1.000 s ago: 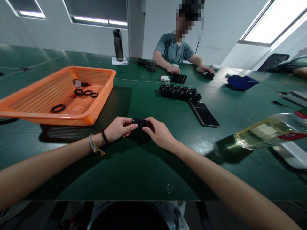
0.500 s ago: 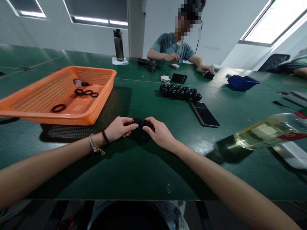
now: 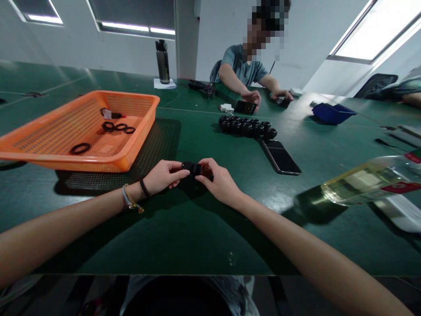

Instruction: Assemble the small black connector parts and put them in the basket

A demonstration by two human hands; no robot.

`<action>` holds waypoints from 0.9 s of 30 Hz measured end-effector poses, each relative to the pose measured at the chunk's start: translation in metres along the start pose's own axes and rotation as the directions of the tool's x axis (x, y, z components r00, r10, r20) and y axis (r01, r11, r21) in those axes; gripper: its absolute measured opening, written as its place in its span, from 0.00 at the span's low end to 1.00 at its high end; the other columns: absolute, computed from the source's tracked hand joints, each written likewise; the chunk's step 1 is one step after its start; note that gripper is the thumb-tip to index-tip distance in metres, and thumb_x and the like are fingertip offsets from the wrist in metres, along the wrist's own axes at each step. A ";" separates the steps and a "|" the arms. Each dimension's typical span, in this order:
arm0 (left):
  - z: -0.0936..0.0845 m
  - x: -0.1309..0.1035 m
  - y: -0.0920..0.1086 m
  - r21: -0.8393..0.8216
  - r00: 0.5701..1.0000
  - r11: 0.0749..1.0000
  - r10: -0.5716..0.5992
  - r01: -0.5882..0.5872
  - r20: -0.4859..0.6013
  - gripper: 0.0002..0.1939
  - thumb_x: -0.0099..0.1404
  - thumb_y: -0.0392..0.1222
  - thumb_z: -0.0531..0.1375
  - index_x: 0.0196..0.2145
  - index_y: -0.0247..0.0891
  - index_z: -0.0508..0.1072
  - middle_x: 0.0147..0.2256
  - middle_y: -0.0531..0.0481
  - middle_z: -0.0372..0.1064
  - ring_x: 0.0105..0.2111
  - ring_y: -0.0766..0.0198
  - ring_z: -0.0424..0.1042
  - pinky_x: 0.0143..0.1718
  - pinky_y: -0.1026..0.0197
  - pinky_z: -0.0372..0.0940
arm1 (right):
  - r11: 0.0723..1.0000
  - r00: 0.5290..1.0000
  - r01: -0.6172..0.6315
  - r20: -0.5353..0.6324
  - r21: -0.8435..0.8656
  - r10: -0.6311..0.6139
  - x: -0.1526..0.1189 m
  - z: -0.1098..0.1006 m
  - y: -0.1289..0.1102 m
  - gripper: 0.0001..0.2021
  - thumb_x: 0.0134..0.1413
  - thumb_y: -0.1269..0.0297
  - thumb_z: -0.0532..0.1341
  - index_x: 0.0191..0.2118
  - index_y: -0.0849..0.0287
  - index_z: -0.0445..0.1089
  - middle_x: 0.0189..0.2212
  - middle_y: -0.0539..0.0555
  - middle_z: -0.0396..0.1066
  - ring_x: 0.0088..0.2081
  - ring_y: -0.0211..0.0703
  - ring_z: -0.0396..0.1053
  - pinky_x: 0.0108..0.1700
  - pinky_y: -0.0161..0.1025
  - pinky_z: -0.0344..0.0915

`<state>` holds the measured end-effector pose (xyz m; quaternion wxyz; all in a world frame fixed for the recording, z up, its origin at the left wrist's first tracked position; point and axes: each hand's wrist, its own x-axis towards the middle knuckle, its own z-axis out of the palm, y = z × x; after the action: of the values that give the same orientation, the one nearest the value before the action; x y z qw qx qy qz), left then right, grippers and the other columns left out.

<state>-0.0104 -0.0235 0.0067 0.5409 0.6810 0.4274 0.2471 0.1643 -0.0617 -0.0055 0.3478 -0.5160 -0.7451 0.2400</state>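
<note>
A small black cylindrical part (image 3: 191,168), ridged or banded around its middle, is held level just above the green table. My left hand (image 3: 166,174) pinches its left end between thumb and fingers. At the other end, the thumb and fingers of my right hand (image 3: 217,180) are closed around it, hiding its tip. What exactly the part is, I cannot make out. Beyond my hands stands a cluster of round black knobs (image 3: 246,126) in rows. A phone (image 3: 281,157) lies to the right of them.
An orange basket (image 3: 123,160) with black rings (image 3: 80,148) stands at left. At right are a bottle of yellow liquid (image 3: 365,177) and a blue tray (image 3: 332,113). Across the table, a person (image 3: 245,66) sits near a dark bottle (image 3: 162,62) and a black device (image 3: 246,107).
The person opposite has reached forward, one hand now at the black device on the table. My right fingers have shifted slightly on the black part; my left hand stays put.
</note>
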 end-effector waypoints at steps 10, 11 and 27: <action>-0.001 0.000 -0.001 0.013 1.000 1.000 -0.002 0.002 0.007 0.09 0.53 0.40 0.56 0.21 0.33 0.63 0.11 0.61 0.55 0.10 0.77 0.53 0.12 0.74 0.49 | 1.000 0.999 -0.029 0.032 -0.006 0.029 0.000 -0.001 -0.001 0.10 0.49 0.69 0.57 0.39 0.60 0.60 0.29 0.50 0.67 0.30 0.36 0.64 0.33 0.36 0.60; -0.001 0.000 -0.001 0.015 1.000 1.000 -0.002 0.002 0.007 0.09 0.53 0.40 0.56 0.21 0.33 0.63 0.11 0.61 0.55 0.11 0.77 0.53 0.12 0.74 0.49 | 1.000 0.999 -0.030 0.037 -0.007 0.030 0.000 -0.001 -0.001 0.09 0.50 0.68 0.56 0.40 0.60 0.60 0.29 0.50 0.67 0.30 0.36 0.64 0.33 0.36 0.60; 0.000 0.000 0.000 0.031 1.000 1.000 0.008 -0.008 0.009 0.10 0.53 0.41 0.55 0.19 0.33 0.62 0.10 0.61 0.54 0.10 0.77 0.53 0.12 0.74 0.49 | 0.998 0.997 -0.047 0.054 -0.050 0.050 0.002 -0.001 -0.002 0.09 0.51 0.67 0.56 0.40 0.61 0.60 0.30 0.52 0.67 0.30 0.36 0.64 0.33 0.35 0.59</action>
<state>-0.0104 -0.0239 0.0067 0.5313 0.6919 0.4260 0.2396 0.1634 -0.0605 -0.0035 0.3086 -0.5355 -0.7472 0.2444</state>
